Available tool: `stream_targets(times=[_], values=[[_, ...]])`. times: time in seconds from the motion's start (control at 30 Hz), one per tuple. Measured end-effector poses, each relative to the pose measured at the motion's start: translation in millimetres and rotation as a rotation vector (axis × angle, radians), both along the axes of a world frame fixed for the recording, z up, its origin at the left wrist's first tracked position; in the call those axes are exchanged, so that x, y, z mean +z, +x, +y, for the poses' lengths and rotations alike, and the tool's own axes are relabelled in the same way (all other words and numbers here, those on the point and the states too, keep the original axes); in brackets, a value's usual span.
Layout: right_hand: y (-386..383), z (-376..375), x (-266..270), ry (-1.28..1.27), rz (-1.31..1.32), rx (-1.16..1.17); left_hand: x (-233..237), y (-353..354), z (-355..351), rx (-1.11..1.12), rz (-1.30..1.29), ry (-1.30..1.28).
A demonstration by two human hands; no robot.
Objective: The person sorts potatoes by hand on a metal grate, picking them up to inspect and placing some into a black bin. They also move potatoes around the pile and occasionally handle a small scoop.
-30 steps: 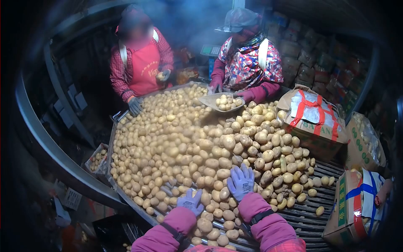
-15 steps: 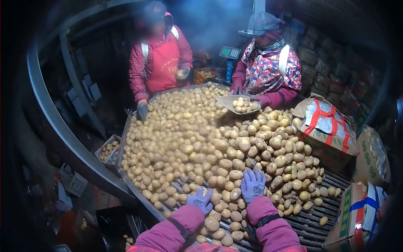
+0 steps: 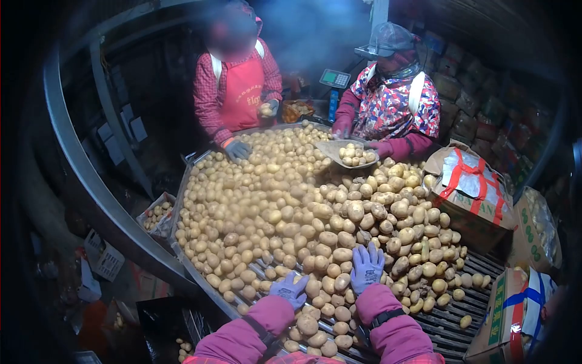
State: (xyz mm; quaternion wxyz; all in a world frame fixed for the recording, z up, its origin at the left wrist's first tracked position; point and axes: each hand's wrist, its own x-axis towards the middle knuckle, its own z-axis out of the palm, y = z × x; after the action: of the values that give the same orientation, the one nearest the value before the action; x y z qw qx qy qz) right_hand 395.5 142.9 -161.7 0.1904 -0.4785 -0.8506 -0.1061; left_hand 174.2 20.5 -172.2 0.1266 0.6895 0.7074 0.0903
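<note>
Both of my hands wear purple gloves and rest on a broad heap of potatoes over a slatted metal table. My left hand lies at the near edge of the heap, fingers apart, with potatoes against its fingertips and bare slats just beyond it. To its right and slightly farther out, my right hand is spread flat on the potatoes, fingers pointing away from me. Neither hand holds anything.
Across the table, one person has a gloved hand on the potatoes; another holds a scoop of small potatoes. Tied boxes stand on the right, a scale display behind, a metal rail on the left.
The far-left person's lowered hand has moved from the table's edge onto the potatoes. The view has shifted slightly. My hands remain in nearly the same place.
</note>
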Motion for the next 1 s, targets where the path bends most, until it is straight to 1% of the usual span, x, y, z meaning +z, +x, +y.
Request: stream_targets(times=[0.1, 0.2, 0.3, 0.6, 0.8, 1.0], values=[[0.1, -1.9, 5.2, -0.015, 0.023, 0.01, -3.7, -1.9, -1.9, -0.006, -0.012, 0.058], [2.1, 1.9, -3.4, 0.022, 0.023, 0.019, -6.2, -2.9, -1.3, -0.019, -0.019, 0.05], [2.8, 1.8, -2.2, 0.016, 0.01, 0.017, -7.5, -4.1, -2.0, -0.028, -0.047, 0.105], [2.4, 2.1, -2.6, 0.028, 0.024, 0.017, 0.7, -1.3, -2.5, -0.023, -0.042, 0.102], [1.5, 1.8, -3.5, 0.043, 0.02, 0.011, -6.9, -0.9, -3.5, -0.006, -0.034, 0.182], [1.8, 3.3, -4.8, 0.041, 0.024, 0.014, -16.5, -4.0, -2.2, -0.035, -0.006, 0.196]])
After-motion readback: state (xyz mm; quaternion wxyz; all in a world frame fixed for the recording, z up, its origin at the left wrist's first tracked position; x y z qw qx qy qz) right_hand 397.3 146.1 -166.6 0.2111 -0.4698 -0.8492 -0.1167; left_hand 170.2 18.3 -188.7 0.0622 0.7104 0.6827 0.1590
